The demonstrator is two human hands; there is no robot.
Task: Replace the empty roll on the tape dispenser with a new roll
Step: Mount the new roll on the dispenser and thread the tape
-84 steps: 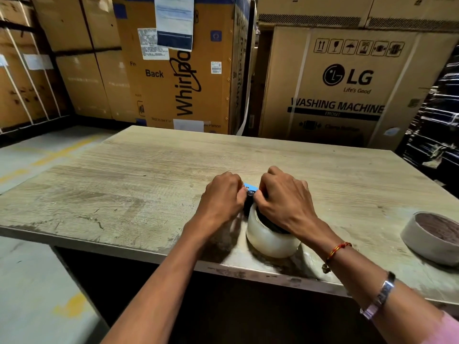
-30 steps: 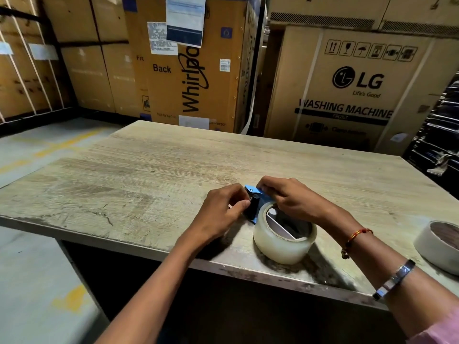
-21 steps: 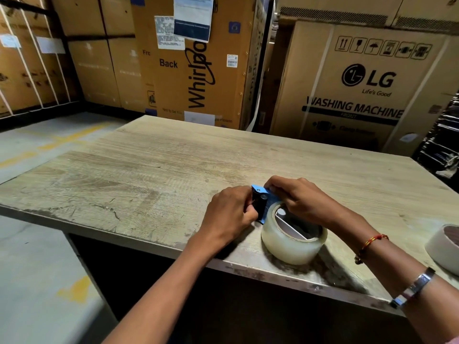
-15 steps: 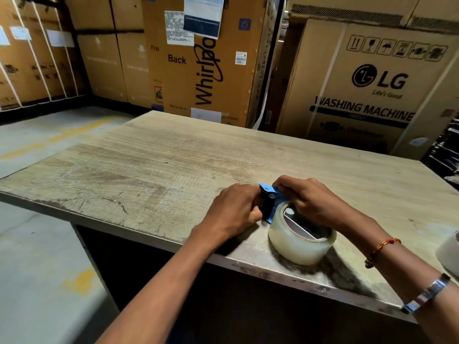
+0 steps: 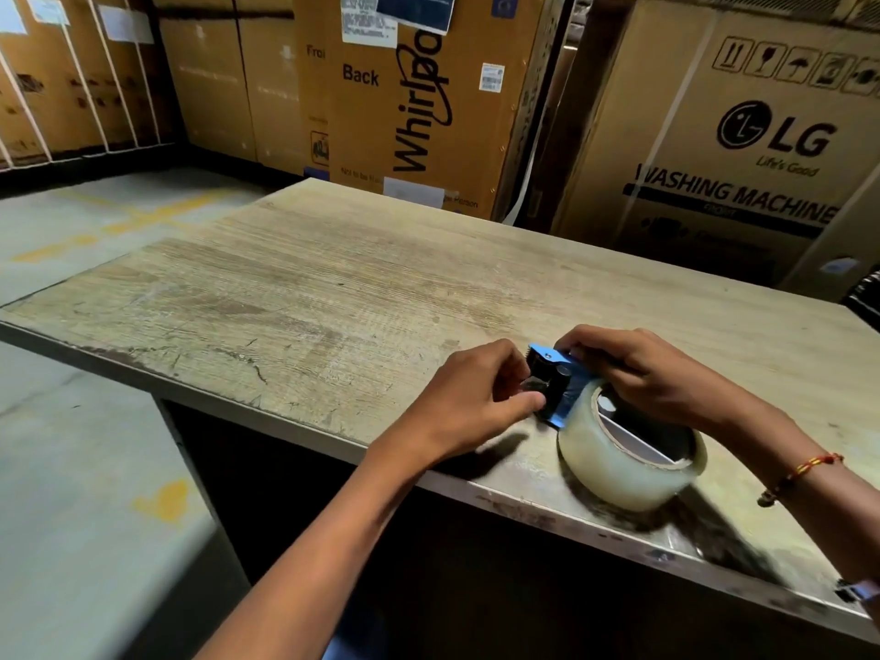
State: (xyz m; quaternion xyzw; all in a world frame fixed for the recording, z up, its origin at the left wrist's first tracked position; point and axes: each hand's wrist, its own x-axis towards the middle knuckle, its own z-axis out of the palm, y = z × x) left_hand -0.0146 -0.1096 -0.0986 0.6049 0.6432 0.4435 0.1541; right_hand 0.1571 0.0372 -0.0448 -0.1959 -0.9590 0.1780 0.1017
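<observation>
Two hands (image 5: 469,397) (image 5: 652,378), one dispenser (image 5: 555,383), one roll (image 5: 628,462).

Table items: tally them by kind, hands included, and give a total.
Clear tape roll: 1
Blue tape dispenser: 1
Hands on the dispenser: 2 (left hand, right hand)
Total: 4, all on or over the table.

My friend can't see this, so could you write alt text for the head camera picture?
Two hands work a blue tape dispenser fitted with a clear tape roll at a wooden table's near edge: the left hand pinches its front, the right hand holds its top. Appliance cartons stand behind.
</observation>
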